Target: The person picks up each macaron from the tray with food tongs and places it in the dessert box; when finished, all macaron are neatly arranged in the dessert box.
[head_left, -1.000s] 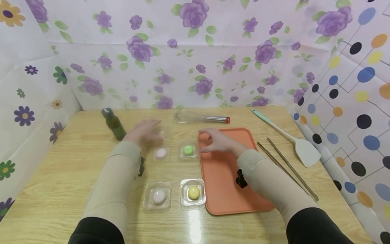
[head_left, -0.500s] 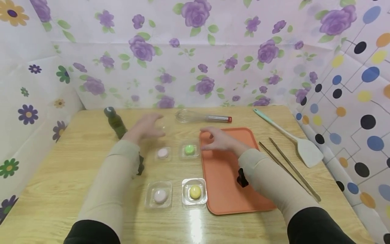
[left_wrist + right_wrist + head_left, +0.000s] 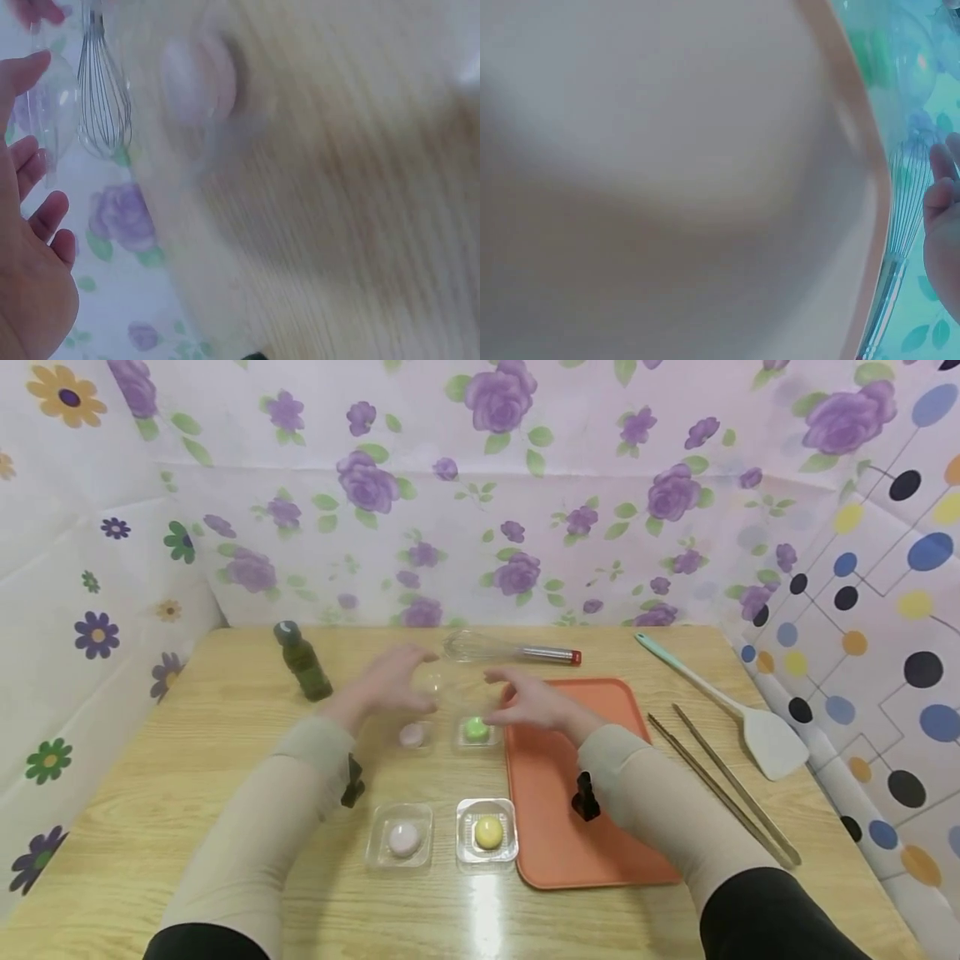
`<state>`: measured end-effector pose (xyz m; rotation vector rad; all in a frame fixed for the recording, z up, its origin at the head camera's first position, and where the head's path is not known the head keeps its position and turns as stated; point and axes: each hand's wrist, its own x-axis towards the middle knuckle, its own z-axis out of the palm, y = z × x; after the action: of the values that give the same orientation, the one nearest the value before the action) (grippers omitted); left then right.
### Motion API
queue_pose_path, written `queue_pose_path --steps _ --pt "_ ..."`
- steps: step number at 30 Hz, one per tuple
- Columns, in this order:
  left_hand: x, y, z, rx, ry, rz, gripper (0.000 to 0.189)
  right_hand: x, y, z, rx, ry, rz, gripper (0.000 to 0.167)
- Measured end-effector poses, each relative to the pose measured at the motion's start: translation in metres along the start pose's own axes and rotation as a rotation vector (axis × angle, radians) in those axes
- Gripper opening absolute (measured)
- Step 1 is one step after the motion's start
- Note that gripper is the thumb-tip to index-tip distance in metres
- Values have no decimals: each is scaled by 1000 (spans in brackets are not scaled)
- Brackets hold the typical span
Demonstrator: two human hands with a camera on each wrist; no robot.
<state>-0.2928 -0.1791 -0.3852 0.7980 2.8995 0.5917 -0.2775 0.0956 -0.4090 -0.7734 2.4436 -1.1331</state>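
My left hand holds a clear domed plastic lid by its edge, thumb on one side and fingers on the other. The lid is raised above the table, nearly invisible in the head view. Just below that hand sits a pink macaron in a clear box. My right hand hovers over the left edge of the orange tray, fingers spread and nothing in them. Its thumb overlaps the box with the green macaron. Nearer me are a yellow macaron and a pale pink macaron, both in clear boxes.
A whisk lies behind the hands, by the floral backdrop. The dark green bottle stands at the back left. Right of the tray are metal tongs and a white spatula. Patterned cloth walls close three sides.
My left hand has moved right with the lid, closer to the right hand. The right hand has shifted slightly left relative to the tray. The head view has turned a little left.
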Motion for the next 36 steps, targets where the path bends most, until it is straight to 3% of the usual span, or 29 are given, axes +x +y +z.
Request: queue_pose_path --steps 6,14,17,20,24,28,33,36 --pt "-6 15 5 -75 23 12 87 4 -8 4 136 -27 0 86" --pt "-11 33 4 -47 47 91 90 5 -20 12 275 -22 -41 98" --pt "-13 39 3 -33 38 112 89 5 -23 16 252 -10 -87 103" --pt "-17 43 2 -38 37 120 89 5 -25 18 171 19 -127 98" --pt "-23 44 1 -57 42 80 96 4 -26 18 86 56 -133 89" --pt "-27 40 1 -55 67 74 98 3 -27 15 81 61 -132 91" --pt "-30 40 -2 7 106 106 95 1 -33 13 215 24 -98 96" --pt "-31 41 -5 60 131 123 94 0 -37 14 380 -22 -40 81"
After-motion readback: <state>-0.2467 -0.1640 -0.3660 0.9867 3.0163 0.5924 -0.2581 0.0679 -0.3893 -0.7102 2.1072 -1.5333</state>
